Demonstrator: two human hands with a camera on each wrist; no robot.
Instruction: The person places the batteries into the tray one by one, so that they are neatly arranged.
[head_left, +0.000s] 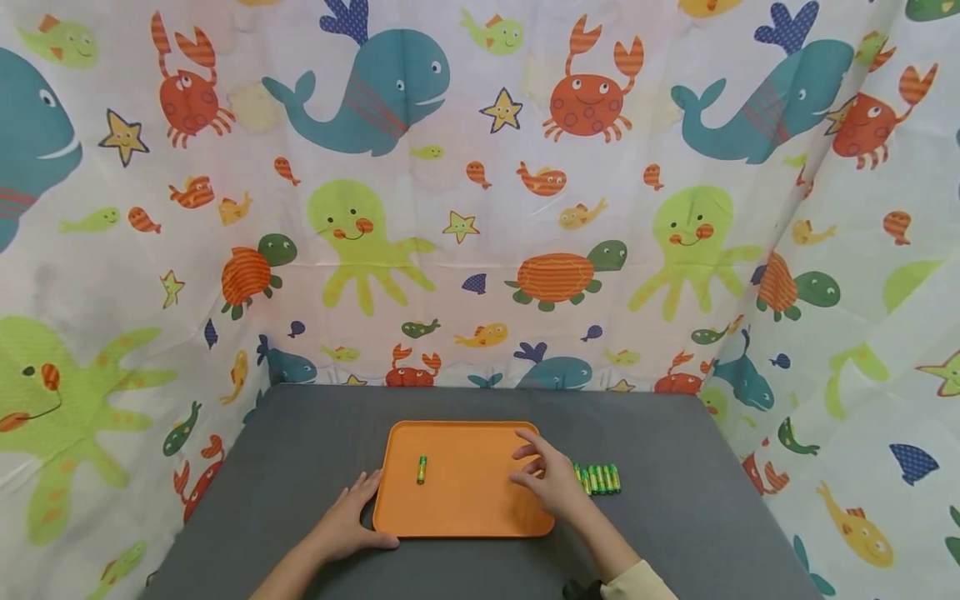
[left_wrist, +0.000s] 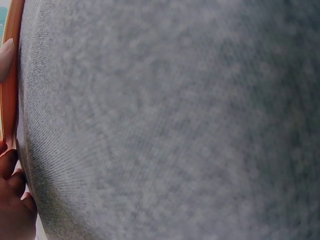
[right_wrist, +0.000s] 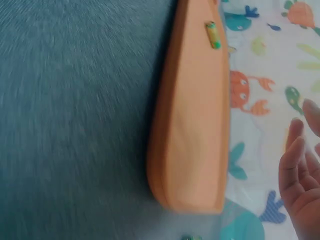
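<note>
An orange tray lies on the grey table, with one green-and-yellow battery on its left half. At the tray's near left corner, my left hand holds the rim, thumb along the front edge and fingers against the left side. In the left wrist view only part of that hand shows beside the orange rim. My right hand hovers over the tray's right edge, fingers loosely bent and apart. Nothing shows between its fingers; the right wrist view has this hand in the air.
Just right of the tray, several matching batteries stand or lie side by side in a row, partly hidden by my right hand. A sea-animal printed curtain encloses the grey table at the back and sides.
</note>
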